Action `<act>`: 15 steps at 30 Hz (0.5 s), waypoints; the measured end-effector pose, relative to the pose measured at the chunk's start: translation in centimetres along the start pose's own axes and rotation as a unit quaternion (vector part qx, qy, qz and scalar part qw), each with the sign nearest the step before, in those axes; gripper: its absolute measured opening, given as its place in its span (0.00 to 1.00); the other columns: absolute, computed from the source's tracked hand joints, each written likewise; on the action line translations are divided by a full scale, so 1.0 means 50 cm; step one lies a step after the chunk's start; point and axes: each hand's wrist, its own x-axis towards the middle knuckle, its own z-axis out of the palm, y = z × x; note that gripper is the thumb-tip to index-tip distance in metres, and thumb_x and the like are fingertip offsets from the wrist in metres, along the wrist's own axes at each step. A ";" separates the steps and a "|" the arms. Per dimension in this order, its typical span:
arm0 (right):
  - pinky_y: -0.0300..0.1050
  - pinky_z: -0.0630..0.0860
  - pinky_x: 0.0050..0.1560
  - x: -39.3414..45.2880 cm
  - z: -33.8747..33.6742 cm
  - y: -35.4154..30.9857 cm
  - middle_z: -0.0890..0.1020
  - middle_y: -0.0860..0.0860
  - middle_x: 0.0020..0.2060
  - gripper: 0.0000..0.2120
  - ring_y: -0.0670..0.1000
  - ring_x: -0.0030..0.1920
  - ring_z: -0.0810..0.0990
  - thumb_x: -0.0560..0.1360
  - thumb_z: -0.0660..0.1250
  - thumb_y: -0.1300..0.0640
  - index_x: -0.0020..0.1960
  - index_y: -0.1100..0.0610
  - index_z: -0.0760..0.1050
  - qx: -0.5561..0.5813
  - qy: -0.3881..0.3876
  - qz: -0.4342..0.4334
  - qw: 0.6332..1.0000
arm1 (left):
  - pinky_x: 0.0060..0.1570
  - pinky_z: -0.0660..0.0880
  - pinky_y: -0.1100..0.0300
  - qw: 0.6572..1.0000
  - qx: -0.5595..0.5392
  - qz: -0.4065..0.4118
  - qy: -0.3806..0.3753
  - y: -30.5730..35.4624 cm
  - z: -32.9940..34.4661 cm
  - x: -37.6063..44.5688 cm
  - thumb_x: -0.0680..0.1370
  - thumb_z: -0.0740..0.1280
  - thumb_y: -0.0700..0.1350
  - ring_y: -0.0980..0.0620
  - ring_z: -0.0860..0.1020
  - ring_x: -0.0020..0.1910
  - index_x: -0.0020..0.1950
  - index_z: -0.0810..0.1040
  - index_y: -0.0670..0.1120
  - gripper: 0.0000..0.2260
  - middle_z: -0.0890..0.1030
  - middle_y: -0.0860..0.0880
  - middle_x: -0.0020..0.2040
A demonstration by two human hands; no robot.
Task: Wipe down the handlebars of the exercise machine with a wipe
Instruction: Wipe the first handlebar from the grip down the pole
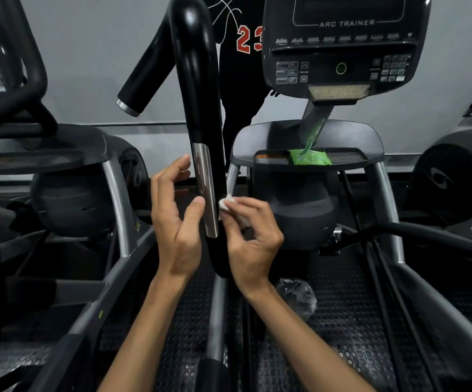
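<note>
A tall black handlebar [193, 80] with a silver sensor strip [205, 188] rises in the middle of the view. My right hand [250, 236] pinches a crumpled white wipe [227, 203] and holds it against the bar's right side, beside the lower part of the strip. My left hand [176, 222] is at the bar's left side with relaxed fingers; its thumb tip touches the silver strip. A shorter side grip [141, 80] with a silver end cap angles down to the left of the bar.
The Arc Trainer console [342, 46] hangs at upper right. A green wipe pack [309, 157] lies on the shelf [370, 140] below it. A person in a black shirt [237, 52] stands behind the machine. A crumpled clear plastic bag [297, 299] lies on the footplate; other machines flank both sides.
</note>
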 end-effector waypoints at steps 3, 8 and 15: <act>0.35 0.78 0.53 0.023 0.009 -0.009 0.84 0.56 0.47 0.08 0.48 0.50 0.84 0.71 0.76 0.71 0.49 0.63 0.86 0.007 0.017 0.009 1.000 | 0.65 0.71 0.37 1.000 -0.002 -0.002 -0.003 -0.002 0.003 -0.001 0.74 0.62 0.35 0.43 0.74 0.66 0.71 0.71 0.44 0.24 0.74 0.45 0.66; 0.38 0.80 0.51 -0.016 0.008 -0.009 0.83 0.55 0.47 0.08 0.50 0.49 0.84 0.72 0.76 0.69 0.50 0.61 0.87 -0.009 -0.009 -0.028 1.000 | 0.64 0.71 0.37 1.000 -0.003 0.001 -0.004 0.000 0.005 0.000 0.74 0.62 0.35 0.44 0.74 0.66 0.71 0.71 0.43 0.24 0.74 0.45 0.65; 0.35 0.78 0.53 0.009 0.030 -0.031 0.83 0.55 0.46 0.07 0.45 0.49 0.84 0.70 0.77 0.69 0.48 0.63 0.87 0.025 0.033 0.025 0.999 | 0.65 0.70 0.38 1.000 -0.007 -0.005 0.011 0.001 0.000 0.006 0.74 0.62 0.37 0.46 0.74 0.65 0.70 0.71 0.46 0.23 0.74 0.44 0.66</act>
